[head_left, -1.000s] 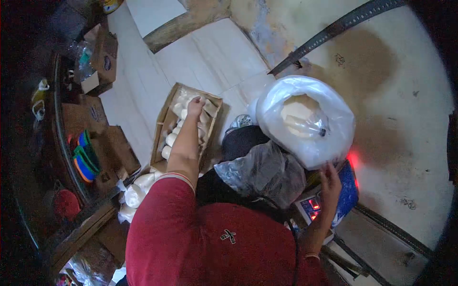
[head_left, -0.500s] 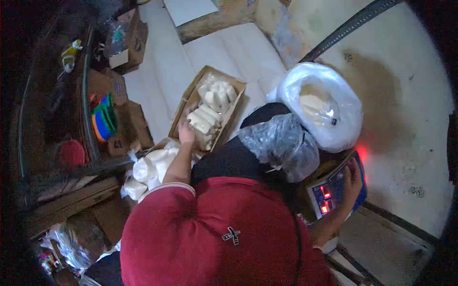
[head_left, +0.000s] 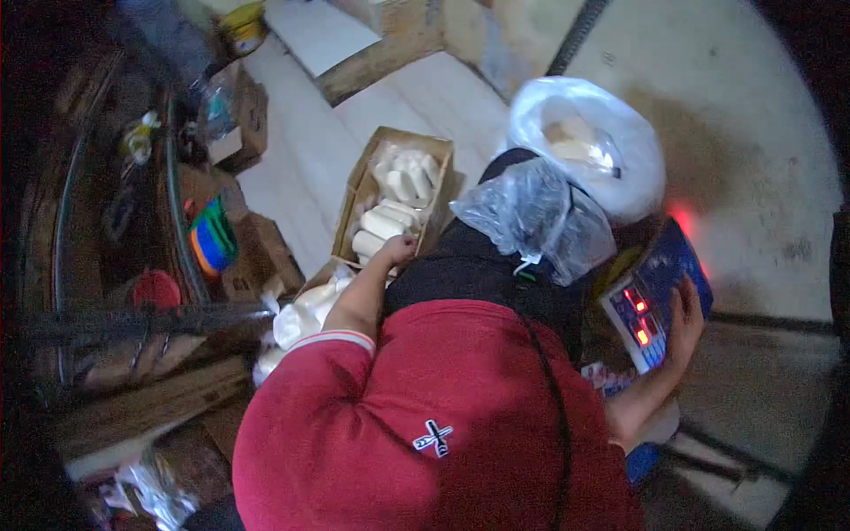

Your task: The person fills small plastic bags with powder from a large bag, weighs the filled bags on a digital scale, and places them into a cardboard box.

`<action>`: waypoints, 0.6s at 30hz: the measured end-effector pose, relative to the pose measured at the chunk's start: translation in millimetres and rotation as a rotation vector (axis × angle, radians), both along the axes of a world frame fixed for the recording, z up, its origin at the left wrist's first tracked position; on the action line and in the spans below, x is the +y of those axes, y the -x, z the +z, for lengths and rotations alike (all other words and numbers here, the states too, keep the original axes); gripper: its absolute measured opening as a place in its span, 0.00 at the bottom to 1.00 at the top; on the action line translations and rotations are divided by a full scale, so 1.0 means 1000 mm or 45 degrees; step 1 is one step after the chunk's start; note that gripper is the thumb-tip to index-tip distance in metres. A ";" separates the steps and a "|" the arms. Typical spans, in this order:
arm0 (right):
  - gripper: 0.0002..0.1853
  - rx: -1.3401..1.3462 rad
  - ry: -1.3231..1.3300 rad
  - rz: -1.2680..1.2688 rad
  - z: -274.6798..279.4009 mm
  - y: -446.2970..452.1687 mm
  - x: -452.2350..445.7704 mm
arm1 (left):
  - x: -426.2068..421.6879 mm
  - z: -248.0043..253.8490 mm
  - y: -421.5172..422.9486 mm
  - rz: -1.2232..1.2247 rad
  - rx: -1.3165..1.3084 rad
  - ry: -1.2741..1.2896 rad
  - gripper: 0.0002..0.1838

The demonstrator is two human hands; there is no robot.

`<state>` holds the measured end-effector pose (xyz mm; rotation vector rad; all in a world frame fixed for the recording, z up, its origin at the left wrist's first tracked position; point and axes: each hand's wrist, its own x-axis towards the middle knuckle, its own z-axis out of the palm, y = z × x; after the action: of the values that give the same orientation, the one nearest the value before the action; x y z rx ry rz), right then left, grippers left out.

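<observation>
My left hand is at the near right corner of a cardboard box, its fingers curled in; what they hold, if anything, is hidden. Inside the box lie several white filled packets. My right hand rests with fingers apart on the blue scale, whose red digits are lit. Beyond the scale stands a large clear bag with pale contents. A grey plastic bag lies across my lap.
More white packets are heaped beside my left forearm. At the left are an open carton, a green, blue and orange item and a red round object. A yellow container stands at the top; a wall is on the right.
My left hand has moved from the box's far end to its near end, and its fingers have curled. My right hand has shifted from beside the clear bag onto the scale.
</observation>
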<state>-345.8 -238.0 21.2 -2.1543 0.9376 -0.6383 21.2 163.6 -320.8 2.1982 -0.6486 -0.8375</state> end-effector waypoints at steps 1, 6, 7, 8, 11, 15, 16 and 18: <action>0.19 0.024 0.005 -0.017 0.001 0.008 0.001 | 0.005 -0.006 -0.002 -0.013 -0.024 -0.045 0.19; 0.19 0.110 0.011 -0.198 0.024 0.005 0.016 | 0.006 0.022 -0.002 0.009 0.141 -0.052 0.16; 0.18 0.079 0.039 -0.173 0.025 0.003 0.013 | -0.001 0.031 0.001 -0.021 0.148 -0.050 0.16; 0.18 0.044 0.066 -0.136 0.026 -0.002 0.010 | -0.006 0.040 0.002 0.038 0.185 0.050 0.15; 0.16 -0.052 0.088 -0.065 0.025 -0.026 -0.004 | -0.014 0.050 -0.003 0.173 0.257 0.257 0.14; 0.15 -0.254 0.068 -0.001 -0.008 -0.083 -0.065 | -0.028 0.035 -0.009 0.388 0.527 0.305 0.14; 0.14 -0.137 0.142 -0.058 -0.001 -0.108 -0.061 | -0.031 0.036 -0.007 0.394 0.472 0.302 0.14; 0.15 0.144 0.242 -0.059 -0.016 -0.160 -0.083 | -0.030 0.042 -0.003 0.415 0.360 0.293 0.15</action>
<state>-185.9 -321.2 5.7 -2.3633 1.0253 -0.6570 23.9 133.4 -278.8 1.8657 -0.2262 -0.8337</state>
